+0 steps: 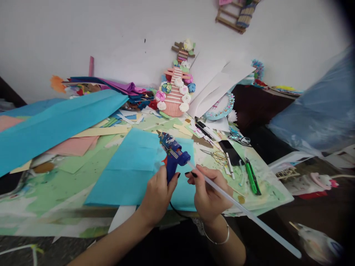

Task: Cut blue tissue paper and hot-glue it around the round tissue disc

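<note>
My left hand (pixel 158 190) is wrapped round the handle of a blue hot glue gun (pixel 172 157), whose nozzle points up and to the left. A long, whitish glue stick (pixel 249 213) runs from the gun's rear end down to the lower right. Near the gun, my right hand (pixel 209 190) pinches this stick between thumb and fingers. Beneath both hands lies blue paper (pixel 130 159) with fold lines. The gun's cord passes below my hands.
A pink guitar-shaped craft (pixel 174 98) with paper flowers leans on the wall. Gold scissors (pixel 217 156), a black phone (pixel 231 151) and a green utility knife (pixel 252 177) lie at the right. Long blue paper (pixel 63 122) and paper scraps cover the left.
</note>
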`<action>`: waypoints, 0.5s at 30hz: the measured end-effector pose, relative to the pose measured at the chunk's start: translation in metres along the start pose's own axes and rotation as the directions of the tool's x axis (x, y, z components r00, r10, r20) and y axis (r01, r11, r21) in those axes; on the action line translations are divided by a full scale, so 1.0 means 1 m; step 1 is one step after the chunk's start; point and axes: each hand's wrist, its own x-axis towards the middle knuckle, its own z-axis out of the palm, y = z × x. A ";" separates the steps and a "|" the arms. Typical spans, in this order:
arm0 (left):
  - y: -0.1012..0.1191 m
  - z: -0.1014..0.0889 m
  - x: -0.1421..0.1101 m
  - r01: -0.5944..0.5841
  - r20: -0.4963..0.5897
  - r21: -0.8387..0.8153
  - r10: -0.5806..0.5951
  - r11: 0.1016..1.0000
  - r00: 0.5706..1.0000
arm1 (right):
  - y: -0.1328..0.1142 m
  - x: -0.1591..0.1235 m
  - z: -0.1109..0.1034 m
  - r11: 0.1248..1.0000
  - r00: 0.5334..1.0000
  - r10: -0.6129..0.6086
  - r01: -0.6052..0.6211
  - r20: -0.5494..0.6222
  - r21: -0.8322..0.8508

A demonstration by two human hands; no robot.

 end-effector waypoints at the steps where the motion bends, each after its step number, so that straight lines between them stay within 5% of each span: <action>1: 0.001 -0.001 -0.001 0.032 0.026 -0.016 -0.032 0.999 0.999 | 0.000 0.000 0.002 0.999 1.000 0.021 -0.021 -0.011 0.028; 6: 0.005 -0.003 -0.002 0.063 0.097 -0.081 -0.055 0.995 0.994 | 0.009 -0.004 0.007 0.979 0.988 0.153 -0.156 0.031 0.133; 9: 0.006 0.000 -0.002 0.015 0.137 -0.099 -0.001 0.995 0.991 | 0.014 -0.005 0.007 0.963 0.959 0.215 -0.240 0.186 0.126; 12: 0.006 0.002 -0.002 -0.063 0.239 -0.103 0.086 0.993 0.967 | 0.014 -0.003 0.009 0.910 0.837 0.257 -0.377 0.483 0.169; 15: 0.004 -0.007 -0.004 -0.195 0.307 -0.105 0.218 0.975 0.926 | 0.012 0.003 0.009 0.825 0.731 0.347 -0.536 0.587 0.180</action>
